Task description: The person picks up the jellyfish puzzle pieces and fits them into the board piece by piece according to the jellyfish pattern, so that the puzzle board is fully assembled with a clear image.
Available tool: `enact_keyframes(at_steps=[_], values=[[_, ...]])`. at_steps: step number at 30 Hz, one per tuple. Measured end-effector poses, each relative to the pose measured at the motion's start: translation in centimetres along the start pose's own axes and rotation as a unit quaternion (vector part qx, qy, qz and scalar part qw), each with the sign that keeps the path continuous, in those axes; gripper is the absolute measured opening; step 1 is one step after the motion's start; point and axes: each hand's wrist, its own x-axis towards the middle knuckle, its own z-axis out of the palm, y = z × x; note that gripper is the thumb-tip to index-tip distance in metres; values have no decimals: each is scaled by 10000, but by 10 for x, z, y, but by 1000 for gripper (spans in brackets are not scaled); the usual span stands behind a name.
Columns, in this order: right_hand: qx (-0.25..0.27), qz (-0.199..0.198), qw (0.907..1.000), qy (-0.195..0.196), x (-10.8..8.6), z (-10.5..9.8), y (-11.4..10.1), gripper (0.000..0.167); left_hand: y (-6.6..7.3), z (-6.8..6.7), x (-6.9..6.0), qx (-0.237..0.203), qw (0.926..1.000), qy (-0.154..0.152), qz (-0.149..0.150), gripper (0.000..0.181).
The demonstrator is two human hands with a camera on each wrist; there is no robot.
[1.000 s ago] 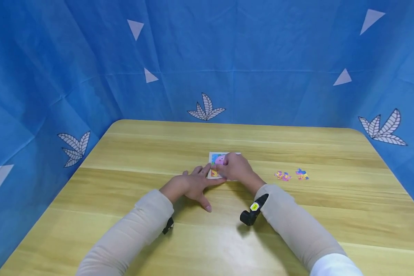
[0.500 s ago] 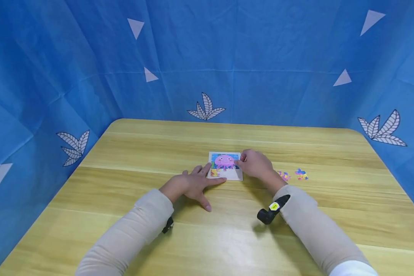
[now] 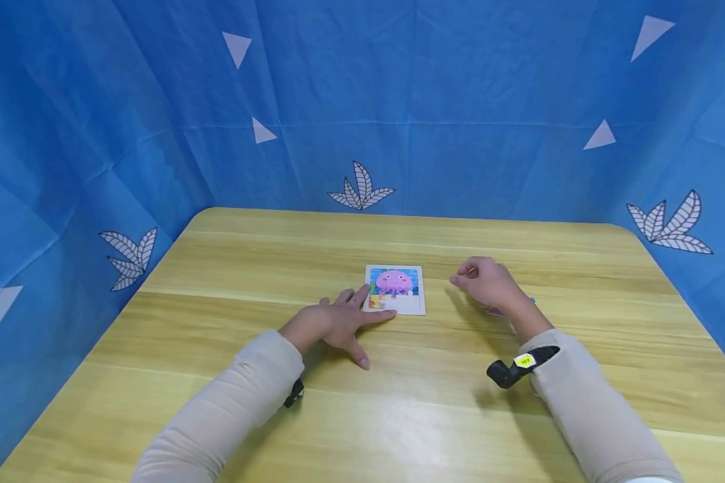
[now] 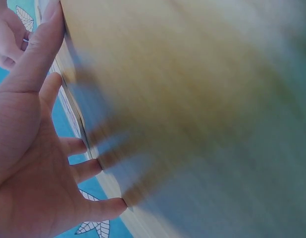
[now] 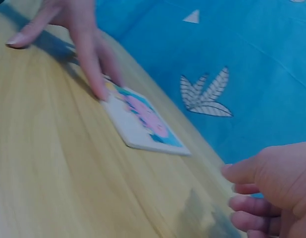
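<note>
A small jigsaw puzzle (image 3: 394,289) in a white tray lies flat on the table. Its picture shows a pink jellyfish-like creature on blue, and a white strip is bare at the lower right. My left hand (image 3: 338,325) rests on the table with fingers spread, fingertips touching the tray's left and near edges. To the right of the tray, my right hand (image 3: 489,285) is raised above the table. Its fingers are loosely bent, and nothing shows between them in the right wrist view. Loose puzzle pieces (image 3: 493,310) lie beneath it, mostly hidden by the hand and wrist.
The wood-grain table (image 3: 266,255) extends around both hands. A blue curtain (image 3: 477,100) with white triangles and leaf prints hangs behind it and at the sides. Each wrist carries a black camera (image 3: 507,373).
My right hand has moved right, off the puzzle and over to the loose pieces, uncovering the picture. My left hand has stayed in place at the tray.
</note>
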Motion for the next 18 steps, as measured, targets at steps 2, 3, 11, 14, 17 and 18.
enact_keyframes(at_steps=[2, 3, 11, 14, 17, 18], values=[[-14, -15, 10000, -47, -4, -5, 6, 38, 1, 0, 1, -5, 10000, 10, 18, 96], [-50, -50, 10000, -63, -7, -8, 8, 39, 1, 0, 1, 4, 10000, 11, 26, 96], [492, -54, 9986, -177, -28, -31, 37, 48, 1, 2, 1, -3, 10000, 14, 50, 96], [600, -30, 9982, -53, -34, -36, 47, 48, 1, 2, 0, -37, 10000, 14, 55, 97], [590, -76, 9982, 33, -38, -38, 52, 46, 0, 1, 0, -62, 10000, 8, 54, 97], [555, -108, 9984, 71, -39, -38, 53, 45, 0, 0, -1, -64, 10000, 13, 46, 97]])
